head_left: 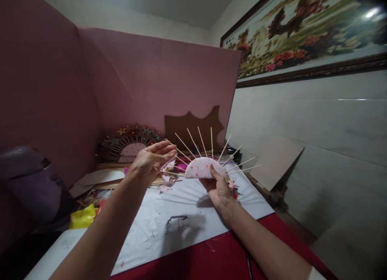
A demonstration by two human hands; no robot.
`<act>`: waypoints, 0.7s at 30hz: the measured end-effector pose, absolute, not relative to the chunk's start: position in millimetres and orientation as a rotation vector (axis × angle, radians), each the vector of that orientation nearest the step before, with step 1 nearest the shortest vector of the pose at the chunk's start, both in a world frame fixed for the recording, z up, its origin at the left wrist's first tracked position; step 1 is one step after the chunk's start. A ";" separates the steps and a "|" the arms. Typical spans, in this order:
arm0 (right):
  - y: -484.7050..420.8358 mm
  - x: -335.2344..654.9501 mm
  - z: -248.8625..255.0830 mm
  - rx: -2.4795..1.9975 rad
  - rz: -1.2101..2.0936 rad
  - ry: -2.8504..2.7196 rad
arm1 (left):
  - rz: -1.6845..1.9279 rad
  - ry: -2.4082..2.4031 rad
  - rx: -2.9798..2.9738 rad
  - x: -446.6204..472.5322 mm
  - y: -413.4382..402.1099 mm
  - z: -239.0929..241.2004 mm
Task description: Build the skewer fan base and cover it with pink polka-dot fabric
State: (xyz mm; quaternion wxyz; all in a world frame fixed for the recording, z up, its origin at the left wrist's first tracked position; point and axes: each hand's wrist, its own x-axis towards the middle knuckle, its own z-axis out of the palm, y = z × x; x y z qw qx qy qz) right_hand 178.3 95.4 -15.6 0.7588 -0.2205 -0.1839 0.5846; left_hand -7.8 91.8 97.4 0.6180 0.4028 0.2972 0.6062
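My right hand [220, 189] grips a pink half-round piece [199, 168] with red spots, the thumb on its front face and the fingers below. Several thin wooden sticks [202, 142] fan out from its curved edge like rays. My left hand [154, 157] is raised at the left of this fan, fingers stretched out beside the leftmost sticks. Whether a fingertip touches a stick is hard to make out. Behind that hand stands a similar fan [133, 149], with a pink half-round centre and colourful star shapes along its brown rim.
White paper [145, 227] covers much of the red table [208, 258]. Pink fabric scraps [167, 183] lie under my left hand, and a yellow bag [82, 217] is at the left. Brown cut cardboard [193, 128] leans at the back; another board [276, 161] leans against the right wall.
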 end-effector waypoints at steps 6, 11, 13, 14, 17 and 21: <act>95.2 182.9 -15.4 -0.665 1.197 -0.377 | 1.516 0.705 0.949 -15.1 93.9 101.5; 97.0 185.6 -16.8 -0.767 1.150 -0.355 | 1.718 0.727 1.014 -29.3 94.2 110.6; 95.4 181.4 -19.2 -0.784 1.212 -0.383 | 1.737 0.760 1.012 -32.0 92.7 113.1; 94.2 178.5 -20.7 -0.787 1.260 -0.400 | 1.730 0.777 1.005 -32.4 91.6 114.0; 92.1 170.0 -26.2 -0.773 1.408 -0.444 | 1.678 0.802 0.978 -31.6 88.5 115.7; 95.6 165.3 -31.7 -0.746 1.515 -0.508 | 1.627 0.816 0.944 -30.1 86.4 117.0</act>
